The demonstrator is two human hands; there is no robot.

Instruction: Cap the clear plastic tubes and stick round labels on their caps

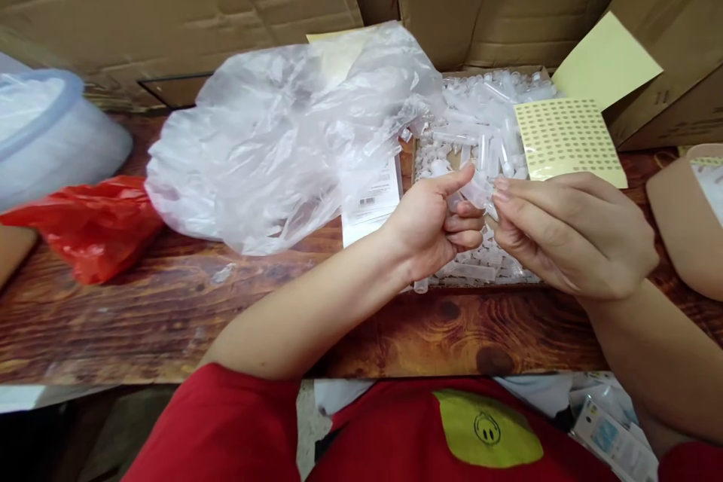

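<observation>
Above a shallow box (508, 285) filled with clear plastic tubes and small whitish pieces, my two hands meet closely. My left hand (432, 226) has its fingers curled around a clear plastic tube (475, 194), the thumb stretched out. My right hand (579, 233) is closed, with thumb and fingertips pinched together at the tube's end; what they pinch is too small to make out. A yellow sheet of small round stickers (565, 139) lies on the box's right side, just beyond my right hand.
A crumpled clear plastic bag (271, 143) partly covers printed papers (370, 203). Left stand a red plastic bag (107, 226) and a bag-lined tub (62, 135). Behind are cardboard boxes (169, 0) and a yellow sheet (607, 60). A beige container (683, 218) is at right.
</observation>
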